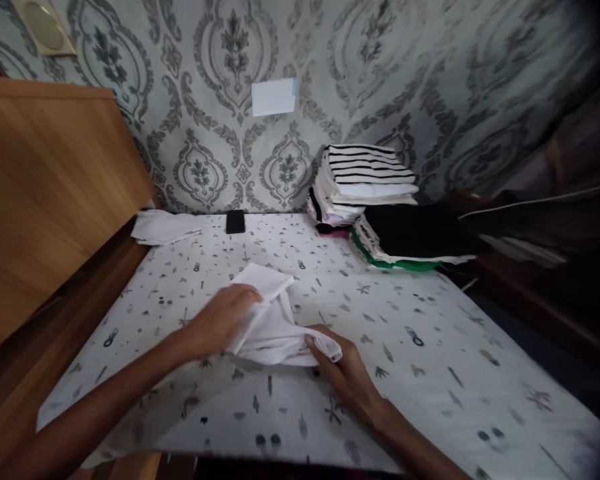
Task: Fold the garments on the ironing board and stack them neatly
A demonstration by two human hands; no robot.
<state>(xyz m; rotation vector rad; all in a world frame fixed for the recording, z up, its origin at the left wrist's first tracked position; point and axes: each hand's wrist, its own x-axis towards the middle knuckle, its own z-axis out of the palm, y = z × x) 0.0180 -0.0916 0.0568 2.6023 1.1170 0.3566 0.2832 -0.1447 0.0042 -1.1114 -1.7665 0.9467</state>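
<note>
Left hand point(230, 317) lies over the white cloth point(275, 330); blurred, cannot tell whether gripping or pressing. Loose contact here could let the upper layer slide. Cloth lies mid-way on the printed sheet point(445, 380), bunched between hands; uneven tension would likely crease it. Right hand point(343, 367) pinches the cloth's right end; a hard tug could skew the layers.

Edges: cabinet point(45, 187) bounds left; phone point(235, 221) lies at back; striped stack point(370, 173), then black-topped stack point(420, 230), limit back right. Open sheet either side; front edge near.
</note>
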